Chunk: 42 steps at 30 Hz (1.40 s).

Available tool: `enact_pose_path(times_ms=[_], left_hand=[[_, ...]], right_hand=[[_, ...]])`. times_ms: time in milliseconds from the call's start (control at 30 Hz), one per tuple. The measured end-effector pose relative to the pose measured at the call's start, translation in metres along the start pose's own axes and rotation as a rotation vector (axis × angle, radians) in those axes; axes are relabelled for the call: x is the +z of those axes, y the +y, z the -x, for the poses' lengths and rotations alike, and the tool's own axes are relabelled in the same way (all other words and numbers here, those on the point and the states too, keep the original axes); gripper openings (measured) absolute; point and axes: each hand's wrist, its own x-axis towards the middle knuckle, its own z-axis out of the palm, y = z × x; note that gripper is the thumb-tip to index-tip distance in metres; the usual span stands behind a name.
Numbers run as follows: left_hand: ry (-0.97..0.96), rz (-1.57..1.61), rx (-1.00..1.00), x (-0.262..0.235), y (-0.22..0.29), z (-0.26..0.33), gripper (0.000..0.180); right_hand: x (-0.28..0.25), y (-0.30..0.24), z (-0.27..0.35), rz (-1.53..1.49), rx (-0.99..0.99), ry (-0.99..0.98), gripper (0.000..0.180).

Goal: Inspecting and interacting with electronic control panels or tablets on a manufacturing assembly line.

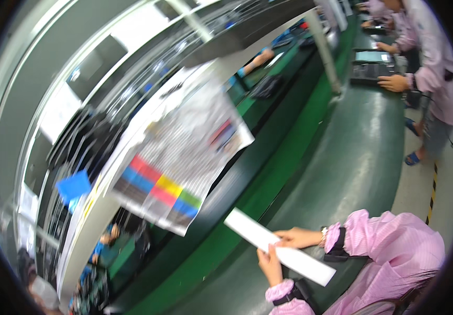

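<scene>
A long white strip (308, 266), like paper or card, lies slantwise across my two hands at the lower right. My left hand (271, 266) comes up from the lower edge and grips the strip near its middle, thumb on top. From the right, my right hand (300, 238) reaches over and closes on the same middle part. Its fingertips almost meet the left thumb. Both wrists carry black bands over pink sleeves. The strip is above the dark green bench top (342, 157), its ends sticking out past both hands.
A printed sheet with coloured blocks (174, 184) hangs across the middle, beside a pale post. At the upper right a co-worker in pink (434, 63) stands with a hand on a black tray (371, 73). Other people's hands work beyond the green line. A blue card (73, 186) hangs left.
</scene>
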Motion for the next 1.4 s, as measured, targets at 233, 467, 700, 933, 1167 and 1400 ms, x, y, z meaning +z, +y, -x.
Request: enact_pose_path(times_ms=[233,467,700,933,1167,1400], left_hand=[[0.053,-0.057,-0.001,0.007,-0.018,-0.011,0.032],[-0.028,-0.137,-0.123,0.0,0.011,-0.003,0.04],[0.023,-0.122,-0.203,0.006,0.024,-0.004,0.045],[0.019,-0.141,-0.229,0.011,0.036,-0.005,0.046],[0.046,-0.151,-0.299,0.012,0.035,-0.013,0.046],[0.079,-0.264,-0.319,0.007,0.019,-0.014,0.046]], right_hand=[[-0.002,-0.003,0.002,-0.064,0.018,-0.046,0.054],[-0.002,-0.004,0.003,-0.123,-0.003,-0.129,0.058],[0.004,-0.001,0.0,-0.141,-0.032,-0.068,0.054],[-0.01,-0.024,0.002,-0.188,0.153,-0.095,0.046],[-0.01,-0.018,-0.01,-0.15,0.096,-0.054,0.041],[-0.01,-0.01,-0.012,-0.18,0.079,-0.055,0.04]])
